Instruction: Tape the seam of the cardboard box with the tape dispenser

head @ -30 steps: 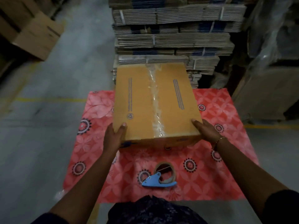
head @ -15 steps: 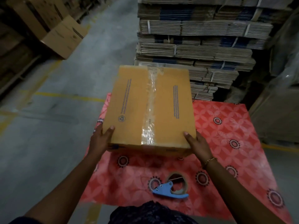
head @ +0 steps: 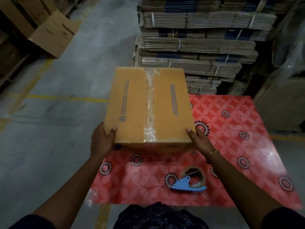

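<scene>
A closed tan cardboard box (head: 132, 104) is lifted above the red patterned table (head: 231, 129), over its left part. Clear tape (head: 149, 109) runs along the box's centre seam from far edge to near edge. My left hand (head: 101, 141) grips the near left corner, thumb on top. My right hand (head: 200, 139) grips the near right corner; a gold bracelet is on that wrist. The blue tape dispenser (head: 189, 182) with its brown roll lies on the table near the front edge, between my arms, untouched.
Strapped bundles of flat cardboard (head: 198, 38) are stacked right behind the table. An open carton (head: 54, 33) sits on the concrete floor at far left. A large box (head: 283, 103) stands at the right. Yellow floor lines (head: 66, 97) cross the aisle to the left.
Both hands have carried the box leftward, off the table's centre. The view has swung left with it, so the dispenser now appears further right.
</scene>
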Motion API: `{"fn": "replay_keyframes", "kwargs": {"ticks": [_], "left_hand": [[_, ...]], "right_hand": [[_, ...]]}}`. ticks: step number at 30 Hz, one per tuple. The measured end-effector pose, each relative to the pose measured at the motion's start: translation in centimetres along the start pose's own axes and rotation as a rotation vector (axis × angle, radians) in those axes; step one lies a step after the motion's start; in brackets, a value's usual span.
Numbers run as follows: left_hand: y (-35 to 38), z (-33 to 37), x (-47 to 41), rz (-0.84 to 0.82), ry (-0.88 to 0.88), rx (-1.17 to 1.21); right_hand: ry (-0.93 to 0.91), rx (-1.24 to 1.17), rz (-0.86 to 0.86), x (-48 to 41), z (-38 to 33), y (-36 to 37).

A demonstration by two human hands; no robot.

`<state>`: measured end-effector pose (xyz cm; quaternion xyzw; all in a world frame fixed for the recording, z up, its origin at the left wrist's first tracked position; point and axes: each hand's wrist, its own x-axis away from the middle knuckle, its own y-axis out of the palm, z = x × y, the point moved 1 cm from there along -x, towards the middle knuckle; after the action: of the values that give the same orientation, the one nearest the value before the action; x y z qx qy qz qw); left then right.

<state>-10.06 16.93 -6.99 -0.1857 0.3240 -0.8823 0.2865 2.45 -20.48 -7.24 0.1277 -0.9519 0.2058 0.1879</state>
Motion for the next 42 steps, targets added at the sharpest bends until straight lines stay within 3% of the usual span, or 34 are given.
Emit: {"fn": "replay_keyframes", "kwargs": {"ticks": [2, 4, 7, 11, 15, 18, 24, 28, 32, 34, 36, 39, 42], "left_hand": [[0.7, 1.5, 1.5, 0.182, 0.180, -0.190], [2.1, 3.7, 3.8, 0.262, 0.409, -0.233], [5.5, 6.6, 7.8, 0.086, 0.648, -0.095], [9.4, 8.4, 12.4, -0.307, 0.508, 0.126], [11.9, 7.7, 15.0, -0.561, 0.364, 0.103], [12.6, 7.4, 16.4, -0.608, 0.326, 0.022], [12.3, 7.2, 18.5, -0.569, 0.230, 0.039], [11.5, 6.0, 18.8, -0.514, 0.137, 0.072], [10.6, 6.8, 18.8, -0.450, -0.187, 0.314], [10.5, 8.7, 18.9, -0.545, -0.416, 0.456], [10.7, 11.5, 19.4, -0.746, -0.608, 0.706], [11.0, 16.4, 20.5, -1.046, -0.526, 0.999], [10.8, 21.0, 21.3, -1.026, -0.435, 1.156]], "right_hand": [[0.078, -0.046, 0.011, 1.2, 0.7, -0.7], [0.136, -0.056, 0.043, 2.6, 1.8, -1.6], [0.178, -0.015, 0.073, 5.0, 4.1, -3.4], [0.255, 0.056, 0.159, 7.6, 8.6, -5.3], [0.410, 0.186, -0.016, 9.2, 12.4, -4.5], [0.470, 0.179, -0.096, 9.7, 13.8, -2.7], [0.629, -0.135, -0.071, 9.3, 15.3, 0.3], [0.520, -0.173, -0.068, 8.9, 14.1, -0.8], [0.244, -0.096, -0.137, 8.6, 8.7, -3.9], [0.120, -0.123, -0.252, 8.4, 4.7, -5.6], [0.000, -0.157, -0.394, 8.4, 0.4, -7.3], [-0.159, -0.139, -0.459, 8.6, -5.2, -9.4], [-0.291, -0.043, -0.402, 9.0, -8.5, -11.0]]}}
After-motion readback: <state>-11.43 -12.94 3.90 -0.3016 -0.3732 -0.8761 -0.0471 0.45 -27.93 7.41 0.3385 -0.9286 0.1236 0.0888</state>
